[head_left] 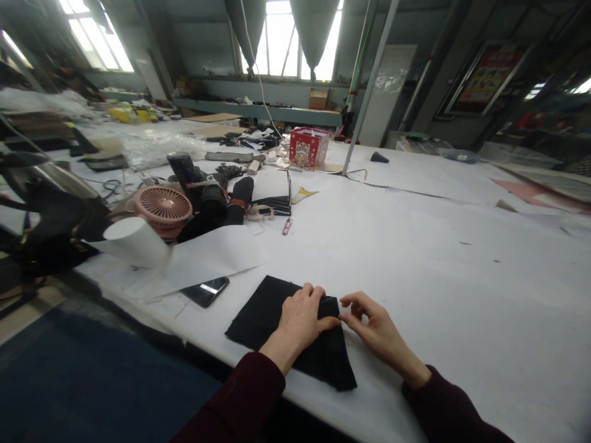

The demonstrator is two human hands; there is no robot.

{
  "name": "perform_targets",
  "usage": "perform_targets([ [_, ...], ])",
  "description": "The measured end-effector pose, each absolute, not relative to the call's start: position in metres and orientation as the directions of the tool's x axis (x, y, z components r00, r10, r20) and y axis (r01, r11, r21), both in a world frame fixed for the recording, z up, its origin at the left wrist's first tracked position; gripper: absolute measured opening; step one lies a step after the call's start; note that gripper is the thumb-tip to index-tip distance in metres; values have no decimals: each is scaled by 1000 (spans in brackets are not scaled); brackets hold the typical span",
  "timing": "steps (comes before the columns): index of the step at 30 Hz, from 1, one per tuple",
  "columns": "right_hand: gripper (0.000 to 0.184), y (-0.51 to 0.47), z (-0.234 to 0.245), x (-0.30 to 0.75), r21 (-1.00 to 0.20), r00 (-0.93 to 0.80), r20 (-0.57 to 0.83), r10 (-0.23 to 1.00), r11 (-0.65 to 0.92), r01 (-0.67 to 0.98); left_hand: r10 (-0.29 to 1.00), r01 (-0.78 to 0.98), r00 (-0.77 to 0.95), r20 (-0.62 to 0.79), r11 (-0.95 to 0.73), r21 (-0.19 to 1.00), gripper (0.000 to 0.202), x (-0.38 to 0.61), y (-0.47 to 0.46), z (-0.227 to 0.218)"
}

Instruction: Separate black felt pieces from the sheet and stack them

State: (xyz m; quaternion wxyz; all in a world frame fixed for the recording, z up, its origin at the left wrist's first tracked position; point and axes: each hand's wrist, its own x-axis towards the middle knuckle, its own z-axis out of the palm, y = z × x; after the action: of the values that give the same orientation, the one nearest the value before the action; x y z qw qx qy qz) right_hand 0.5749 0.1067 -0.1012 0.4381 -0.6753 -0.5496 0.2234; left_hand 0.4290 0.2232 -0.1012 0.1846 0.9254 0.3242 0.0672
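Observation:
A piece of black cloth (263, 311) lies on the white-covered table near its front edge, with what looks like a folded strip along its right side. My left hand (300, 314) is on top of the cloth, fingers bent over its far part and thumb stretched to the right edge, gripping it there. At that same edge is my right hand (369, 326). Its thumb and index fingertips are at the cloth's upper right corner, with a small gap between them. Whatever lies beneath my left palm is hidden.
Left of the cloth, a phone (206, 290) lies partly under curled white paper (217, 252). Beyond are a pink fan (164, 206), pink thread snips (287, 226), a stack of white and black sheets (271, 187) and a red box (307, 149). A pole (369, 92) rises behind.

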Motion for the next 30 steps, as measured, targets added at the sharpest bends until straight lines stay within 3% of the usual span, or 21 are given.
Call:
perform_targets([
  [2,30,118,-96,584,-833,233,168,958,11,553,637,575,771,16,-705,415,56,428,222,-102],
  [5,47,135,-92,599,-880,1,41,999,36,474,663,562,749,23,-653,508,67,422,221,-102],
  [9,65,144,-89,620,-948,-240,-138,961,-58,314,662,496,749,19,-580,646,75,407,213,-97],
  [13,68,142,-85,637,-995,-425,-95,900,-71,71,581,436,812,55,-667,604,83,392,189,-92],
  [15,71,139,-84,642,-997,-460,-74,885,-70,26,539,419,840,63,-718,557,92,387,176,-92],
  [19,68,134,-84,642,-979,-458,-83,885,14,204,501,402,863,56,-751,523,101,383,161,-97],
  [22,57,128,-91,635,-935,-373,9,928,140,325,481,381,874,74,-772,509,106,381,159,-104],
  [26,35,119,-109,621,-941,-145,150,978,186,281,458,354,879,130,-811,466,111,377,154,-116],
  [30,14,111,-121,608,-969,13,186,982,181,168,466,335,853,235,-834,438,107,371,143,-127],
])
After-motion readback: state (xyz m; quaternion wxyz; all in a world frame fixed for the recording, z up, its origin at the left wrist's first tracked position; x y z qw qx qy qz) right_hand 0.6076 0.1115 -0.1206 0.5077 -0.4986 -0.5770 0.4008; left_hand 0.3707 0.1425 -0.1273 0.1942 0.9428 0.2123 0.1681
